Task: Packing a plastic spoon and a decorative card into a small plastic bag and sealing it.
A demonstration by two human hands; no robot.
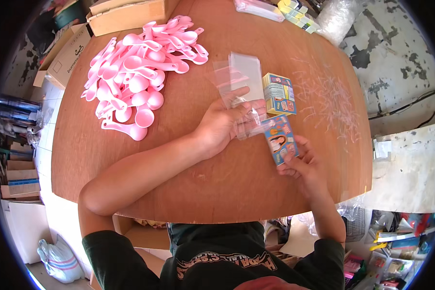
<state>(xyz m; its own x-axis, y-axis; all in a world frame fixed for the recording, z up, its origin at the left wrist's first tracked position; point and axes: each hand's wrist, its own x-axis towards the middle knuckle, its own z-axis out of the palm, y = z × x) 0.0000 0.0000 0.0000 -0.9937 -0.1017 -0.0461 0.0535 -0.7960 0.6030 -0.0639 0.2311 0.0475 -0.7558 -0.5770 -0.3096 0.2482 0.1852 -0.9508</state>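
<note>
My left hand point(222, 121) grips a small clear plastic bag point(249, 129), its thumb stretched out above it. In my right hand point(302, 162) is a blue printed card point(277, 141), pinched at its lower right edge. The card's upper left end meets the bag's edge; whether it is inside the bag I cannot tell. Just beyond my left fingers lies a stack of clear plastic bags point(244, 70). A stack of printed cards point(279, 94) with yellow edges sits right of those bags.
A large heap of pink plastic spoons point(139, 84) covers the table's point(179, 193) left far part. Thin clear plastic strips point(331, 99) are scattered at the right. Along the far edge are a cardboard box point(128, 17), a clear pack point(259, 8) and yellowish small boxes point(297, 14).
</note>
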